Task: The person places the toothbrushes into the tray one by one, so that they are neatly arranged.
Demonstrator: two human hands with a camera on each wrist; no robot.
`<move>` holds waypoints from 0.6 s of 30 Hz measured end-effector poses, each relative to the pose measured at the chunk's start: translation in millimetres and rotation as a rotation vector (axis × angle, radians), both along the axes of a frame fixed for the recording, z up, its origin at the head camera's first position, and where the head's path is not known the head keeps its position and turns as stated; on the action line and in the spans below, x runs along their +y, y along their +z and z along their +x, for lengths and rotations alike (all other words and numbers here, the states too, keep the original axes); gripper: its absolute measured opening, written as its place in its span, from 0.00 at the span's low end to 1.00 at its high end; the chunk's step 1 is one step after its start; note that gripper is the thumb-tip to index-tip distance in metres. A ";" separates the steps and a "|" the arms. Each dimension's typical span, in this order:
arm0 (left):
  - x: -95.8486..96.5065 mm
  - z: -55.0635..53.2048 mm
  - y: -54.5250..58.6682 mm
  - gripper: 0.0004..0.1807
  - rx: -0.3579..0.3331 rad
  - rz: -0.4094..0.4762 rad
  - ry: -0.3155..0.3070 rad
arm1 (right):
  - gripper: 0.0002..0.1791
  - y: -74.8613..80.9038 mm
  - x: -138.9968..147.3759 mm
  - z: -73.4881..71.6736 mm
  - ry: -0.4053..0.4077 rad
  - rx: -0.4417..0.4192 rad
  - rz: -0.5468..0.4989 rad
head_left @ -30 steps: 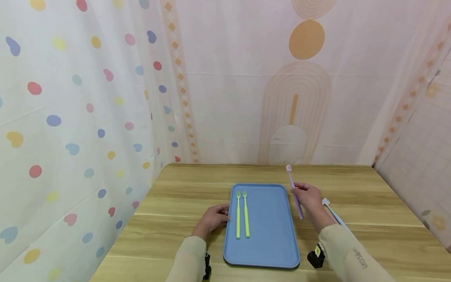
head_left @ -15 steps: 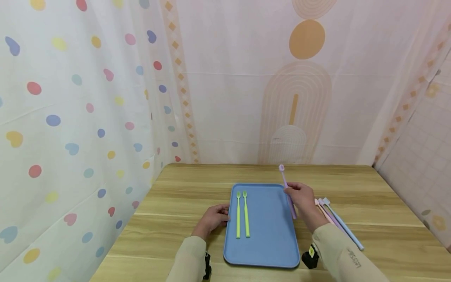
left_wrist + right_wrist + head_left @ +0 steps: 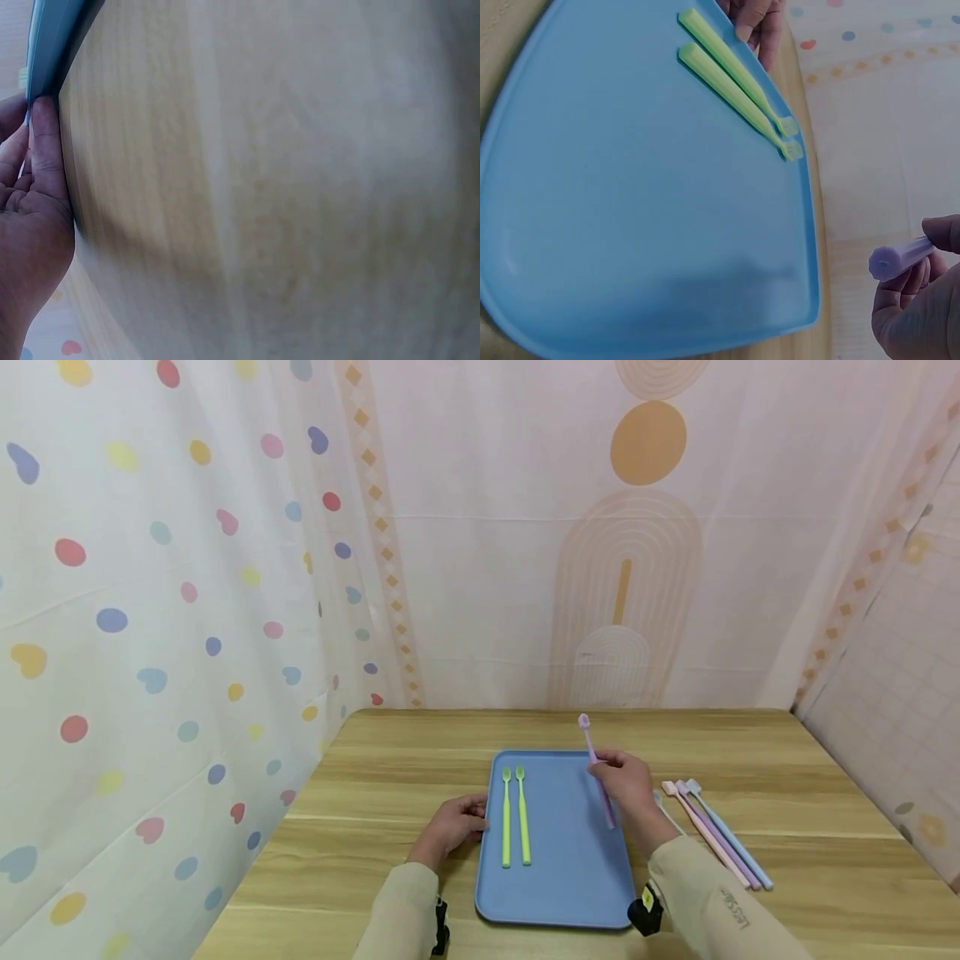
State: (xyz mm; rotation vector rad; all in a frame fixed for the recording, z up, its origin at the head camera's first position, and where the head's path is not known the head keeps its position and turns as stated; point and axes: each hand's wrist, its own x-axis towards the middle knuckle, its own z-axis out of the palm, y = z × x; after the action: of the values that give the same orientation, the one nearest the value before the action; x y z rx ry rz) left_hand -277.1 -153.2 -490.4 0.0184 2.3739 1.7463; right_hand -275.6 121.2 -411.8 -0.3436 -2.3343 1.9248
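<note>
A blue tray (image 3: 558,893) lies on the table, with two green toothbrushes (image 3: 506,822) side by side on its left part. My left hand (image 3: 453,827) holds the tray's left rim, thumb on the rim and fingers at its outer side in the right wrist view. Above the tray's right part, my right hand (image 3: 627,783) pinches a purple toothbrush (image 3: 606,803) by its handle, head pointing up and away. In the right wrist view the handle's butt end (image 3: 886,264) faces the camera, clear of the tray surface.
Right of the tray, a pink toothbrush (image 3: 708,835), another purple toothbrush (image 3: 726,847) and a blue toothbrush (image 3: 738,843) lie bunched on the wooden table (image 3: 817,827). A further pale toothbrush (image 3: 667,812) is partly hidden by the right forearm. Patterned curtains (image 3: 480,610) hang behind and beside the table.
My right hand has carried the purple toothbrush leftward, from beside the tray to over its right part. More of the toothbrushes on the right now show. The left hand stays at the rim.
</note>
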 end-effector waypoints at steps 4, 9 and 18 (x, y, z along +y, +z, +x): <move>-0.7 0.1 0.1 0.28 0.001 0.000 0.000 | 0.17 -2.2 -4.3 0.3 -0.005 -0.009 0.023; -0.9 -0.3 -1.0 0.28 0.008 0.000 0.001 | 0.17 -6.2 -8.5 1.4 0.003 0.006 0.022; -0.6 -0.8 -2.0 0.27 0.006 0.004 0.000 | 0.16 -17.4 -15.9 3.3 -0.012 0.028 0.030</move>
State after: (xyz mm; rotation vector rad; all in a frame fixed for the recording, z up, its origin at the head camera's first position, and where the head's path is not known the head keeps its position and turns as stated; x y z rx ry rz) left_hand -277.9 -153.8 -492.4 0.0239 2.3753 1.7534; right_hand -272.3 105.3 -429.2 -0.3260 -2.3355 1.8748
